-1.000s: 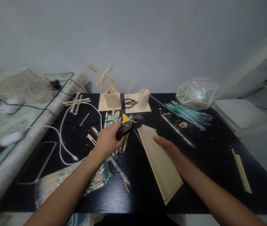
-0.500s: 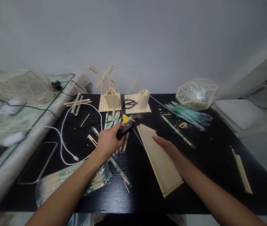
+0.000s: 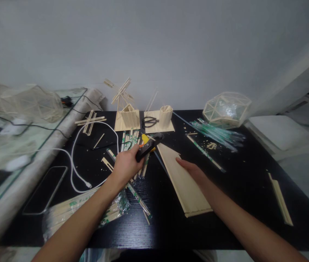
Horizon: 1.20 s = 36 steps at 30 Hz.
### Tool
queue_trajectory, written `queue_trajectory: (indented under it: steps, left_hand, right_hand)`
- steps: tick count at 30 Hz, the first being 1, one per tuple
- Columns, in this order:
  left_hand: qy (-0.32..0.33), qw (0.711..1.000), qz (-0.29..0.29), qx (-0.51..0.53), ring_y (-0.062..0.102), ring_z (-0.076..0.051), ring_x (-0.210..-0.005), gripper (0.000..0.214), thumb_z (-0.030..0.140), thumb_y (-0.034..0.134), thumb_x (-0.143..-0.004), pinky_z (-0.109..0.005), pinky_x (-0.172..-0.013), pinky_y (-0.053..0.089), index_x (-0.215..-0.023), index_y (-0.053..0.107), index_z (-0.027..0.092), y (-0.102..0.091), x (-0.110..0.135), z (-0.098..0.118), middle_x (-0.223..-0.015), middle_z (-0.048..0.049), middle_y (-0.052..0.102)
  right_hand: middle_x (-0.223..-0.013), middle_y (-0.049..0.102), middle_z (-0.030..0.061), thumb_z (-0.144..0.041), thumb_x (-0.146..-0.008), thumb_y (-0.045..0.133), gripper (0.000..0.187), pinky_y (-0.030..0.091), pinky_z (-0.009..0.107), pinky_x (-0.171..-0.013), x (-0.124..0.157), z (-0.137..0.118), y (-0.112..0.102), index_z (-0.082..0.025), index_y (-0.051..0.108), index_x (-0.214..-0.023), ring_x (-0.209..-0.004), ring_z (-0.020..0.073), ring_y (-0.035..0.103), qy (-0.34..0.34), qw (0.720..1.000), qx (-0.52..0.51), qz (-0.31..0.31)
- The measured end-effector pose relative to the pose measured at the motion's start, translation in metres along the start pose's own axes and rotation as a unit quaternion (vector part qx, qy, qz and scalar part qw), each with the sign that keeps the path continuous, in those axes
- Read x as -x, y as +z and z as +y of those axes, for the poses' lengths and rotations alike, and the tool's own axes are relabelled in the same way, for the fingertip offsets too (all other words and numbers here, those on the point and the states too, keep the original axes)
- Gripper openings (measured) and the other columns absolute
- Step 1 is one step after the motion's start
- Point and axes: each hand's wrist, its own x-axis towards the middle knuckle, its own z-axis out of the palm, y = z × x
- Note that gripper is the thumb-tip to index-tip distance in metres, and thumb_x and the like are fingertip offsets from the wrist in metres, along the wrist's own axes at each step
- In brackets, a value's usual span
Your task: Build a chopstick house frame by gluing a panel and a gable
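Observation:
My left hand (image 3: 127,163) is wrapped around a black glue gun (image 3: 146,150) with yellow and orange parts, in the middle of the table. Its dark front end is close to the far end of a pale wooden panel (image 3: 183,178); whether they touch I cannot tell. The panel slants towards me, its near edge looking like a row of joined sticks. My right hand (image 3: 195,171) grips the panel's right edge, thumb on top and the other fingers hidden. Paper-wrapped chopsticks (image 3: 129,140) lie beyond and under my left hand.
At the back stand a stick windmill model (image 3: 129,118) and a round stick cup on a base (image 3: 165,116), with black scissors (image 3: 150,122) beside it. Green wrappers (image 3: 217,133) lie right. A white cable (image 3: 72,163), phone-like slab (image 3: 45,191) and chopstick pack (image 3: 69,209) are left.
The panel's near end has shifted slightly up and left, and its tilt has changed a little. The glue gun has turned slightly in my left hand. Both hands keep their grip.

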Motion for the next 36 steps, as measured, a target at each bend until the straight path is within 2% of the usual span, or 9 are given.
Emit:
queue_trajectory:
  steps: [6, 10, 13, 16, 20, 25, 29, 34, 36]
  left_hand:
    - [-0.006, 1.0, 0.02, 0.001, 0.075, -0.029, -0.073, 0.032, 0.047, 0.061, -0.098, -0.032, -0.063, 0.04, -0.107, 0.071, 0.018, 0.004, -0.003, -0.006, -0.082, -0.0113, 0.078]
    - [-0.029, 0.998, 0.037, 0.029, 0.073, -0.027, -0.07, 0.033, 0.049, 0.06, -0.098, -0.031, -0.062, 0.037, -0.103, 0.07, 0.017, 0.007, -0.007, -0.012, -0.082, -0.0117, 0.078]
    - [-0.037, 0.995, 0.062, 0.063, 0.07, -0.026, -0.069, 0.032, 0.049, 0.06, -0.097, -0.03, -0.062, 0.035, -0.096, 0.068, 0.018, 0.009, -0.009, -0.015, -0.08, -0.0101, 0.075]
    - [-0.025, 0.986, 0.096, 0.136, 0.065, -0.021, -0.066, 0.033, 0.05, 0.059, -0.097, -0.029, -0.062, 0.035, -0.087, 0.064, 0.019, 0.008, -0.01, -0.015, -0.075, -0.0059, 0.07]
    - [0.011, 0.956, 0.139, 0.257, 0.06, -0.018, -0.07, 0.036, 0.051, 0.061, -0.095, -0.028, -0.067, 0.04, -0.078, 0.063, 0.019, 0.007, -0.01, -0.014, -0.075, -0.003, 0.065]
    - [-0.01, 0.899, 0.077, 0.431, 0.054, -0.016, -0.067, 0.039, 0.056, 0.066, -0.091, -0.027, -0.062, 0.039, -0.085, 0.072, 0.018, 0.009, -0.008, -0.012, -0.071, 0.0, 0.061]
    - [-0.028, 0.851, 0.017, 0.524, 0.046, -0.013, -0.058, 0.043, 0.058, 0.073, -0.084, -0.026, -0.056, 0.033, -0.073, 0.068, 0.016, 0.01, -0.008, -0.011, -0.061, 0.0022, 0.053]
    - [-0.004, 0.851, -0.017, 0.525, 0.047, -0.012, -0.06, 0.04, 0.053, 0.078, -0.081, -0.025, -0.057, 0.035, -0.069, 0.066, 0.017, 0.009, -0.009, -0.013, -0.063, 0.0019, 0.056]
    - [-0.006, 0.853, -0.021, 0.521, 0.049, -0.012, -0.061, 0.04, 0.052, 0.079, -0.081, -0.025, -0.058, 0.037, -0.067, 0.065, 0.017, 0.009, -0.009, -0.014, -0.064, 0.0018, 0.057]
  right_hand:
    - [-0.065, 0.076, 0.0129, -0.04, -0.108, 0.033, 0.054, 0.062, 0.03, -0.059, 0.002, 0.005, -0.002, -0.008, 0.075, -0.102, -0.053, 0.0222, 0.072, -0.025, 1.0, 0.001, -0.018]
    - [-0.071, 0.078, 0.0103, -0.029, -0.103, 0.05, 0.032, 0.062, 0.029, -0.065, 0.001, 0.011, -0.004, -0.01, 0.074, -0.111, -0.058, 0.0201, 0.073, -0.139, 0.99, 0.032, -0.015]
    - [-0.074, 0.078, 0.0087, -0.028, -0.096, 0.063, 0.023, 0.062, 0.029, -0.068, -0.002, 0.012, -0.005, -0.012, 0.075, -0.106, -0.06, 0.0189, 0.073, -0.194, 0.979, 0.061, -0.016]
    - [-0.076, 0.078, 0.0079, -0.032, -0.086, 0.076, 0.022, 0.061, 0.031, -0.069, -0.007, 0.012, -0.007, -0.013, 0.075, -0.097, -0.063, 0.0186, 0.072, -0.223, 0.972, 0.078, 0.002]
    - [-0.08, 0.077, 0.007, -0.038, -0.07, 0.092, 0.038, 0.059, 0.032, -0.065, -0.015, 0.013, -0.01, -0.013, 0.075, -0.092, -0.067, 0.0196, 0.071, -0.27, 0.954, 0.112, 0.067]
    - [-0.081, 0.077, 0.0057, -0.047, -0.064, 0.096, 0.046, 0.057, 0.031, -0.065, -0.017, 0.017, -0.01, -0.014, 0.076, -0.091, -0.067, 0.0185, 0.071, -0.3, 0.936, 0.168, 0.08]
    - [-0.084, 0.078, 0.006, -0.049, -0.066, 0.095, 0.046, 0.058, 0.034, -0.069, -0.015, 0.02, -0.007, -0.015, 0.077, -0.092, -0.07, 0.0194, 0.072, -0.305, 0.929, 0.195, 0.08]
    - [-0.086, 0.079, 0.006, -0.048, -0.066, 0.095, 0.045, 0.058, 0.034, -0.071, -0.017, 0.021, -0.009, -0.016, 0.078, -0.092, -0.07, 0.0193, 0.071, -0.307, 0.926, 0.202, 0.086]
    - [-0.084, 0.078, 0.006, -0.05, -0.069, 0.093, 0.043, 0.058, 0.033, -0.07, -0.015, 0.018, -0.011, -0.016, 0.077, -0.091, -0.071, 0.0199, 0.072, -0.295, 0.938, 0.166, 0.077]
